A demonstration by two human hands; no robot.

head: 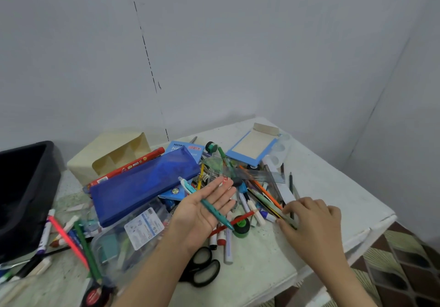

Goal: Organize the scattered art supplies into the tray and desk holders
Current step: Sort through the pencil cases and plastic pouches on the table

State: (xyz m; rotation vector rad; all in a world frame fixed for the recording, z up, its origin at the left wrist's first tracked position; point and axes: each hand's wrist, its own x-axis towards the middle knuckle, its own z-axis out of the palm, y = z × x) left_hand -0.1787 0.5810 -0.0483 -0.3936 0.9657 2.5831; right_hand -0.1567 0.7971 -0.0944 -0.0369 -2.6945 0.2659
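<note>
Okay, main risk: the teal pen (209, 208) just lies loose across the left hand (204, 214), which is palm up with flat fingers and no grip. If the palm tilts, I'd expect the pen to roll off into the pile of pens (252, 202) below, or onto the scissors (202, 268).

The right hand (312, 221) is well apart from the left, at the pile's right side. Its fingers curl down on a pale green pencil (289, 222) in what looks like a pinch. That pencil lies among crossed sticks, so pulling it could drag its neighbours toward the table (333, 187) edge.

The teal pen is slim and plastic, with a white end near the fingertips and a darker tip past the heel of the palm.

The black tray (35, 187) sits far left and the cream holder (107, 156) at the back behind the blue pouch (142, 185). Most supplies are still scattered.
</note>
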